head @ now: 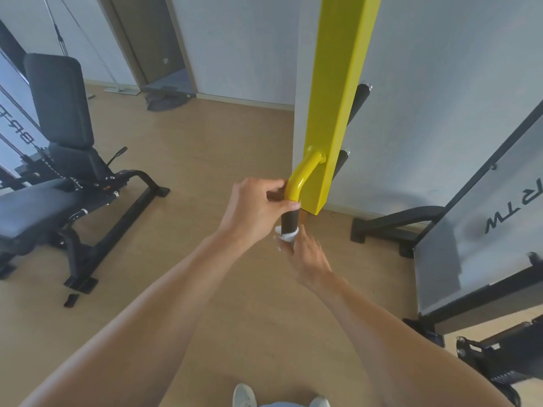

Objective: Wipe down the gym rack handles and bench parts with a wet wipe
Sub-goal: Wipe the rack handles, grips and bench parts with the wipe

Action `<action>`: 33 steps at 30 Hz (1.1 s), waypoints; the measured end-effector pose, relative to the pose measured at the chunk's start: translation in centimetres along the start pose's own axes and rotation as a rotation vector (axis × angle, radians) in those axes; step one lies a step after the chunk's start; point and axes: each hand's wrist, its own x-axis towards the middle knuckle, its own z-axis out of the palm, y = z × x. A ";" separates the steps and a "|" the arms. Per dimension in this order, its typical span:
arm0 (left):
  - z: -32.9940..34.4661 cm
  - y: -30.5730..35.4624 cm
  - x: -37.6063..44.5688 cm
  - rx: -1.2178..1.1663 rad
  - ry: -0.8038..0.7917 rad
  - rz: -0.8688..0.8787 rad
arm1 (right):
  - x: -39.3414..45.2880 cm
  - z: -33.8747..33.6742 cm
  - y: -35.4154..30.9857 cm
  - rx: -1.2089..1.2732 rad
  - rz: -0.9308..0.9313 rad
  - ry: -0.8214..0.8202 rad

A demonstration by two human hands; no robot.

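A yellow rack post (338,92) rises in the middle of the view. A curved yellow handle (299,179) comes off it and ends in a black foam grip (289,221). My left hand (255,207) grasps the handle where yellow metal meets the foam. My right hand (307,255) is just below and holds a bunched white wet wipe (287,235) against the bottom end of the grip. A black adjustable bench (58,177) stands at the left on the floor.
Black rack feet (390,227) and a tilted grey panel (482,230) stand at the right. Two black pegs (360,101) stick out behind the post. A small black piece (71,300) lies on the wooden floor near the bench foot. My shoes (245,396) show at the bottom.
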 end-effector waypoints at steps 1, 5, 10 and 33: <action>-0.2 -0.1 0.0 0.018 -0.014 0.006 | 0.1 -0.6 -0.8 0.051 -0.052 0.064; -0.5 -0.7 -0.2 0.192 -0.035 0.102 | 0.2 -2.1 -2.6 0.100 -0.179 0.209; -0.3 -0.9 -0.1 0.303 0.000 0.105 | -0.4 -0.8 -1.1 0.093 -0.023 0.082; 0.0 -1.8 0.4 0.238 0.031 0.101 | -1.2 -0.7 -1.9 0.241 -0.047 0.339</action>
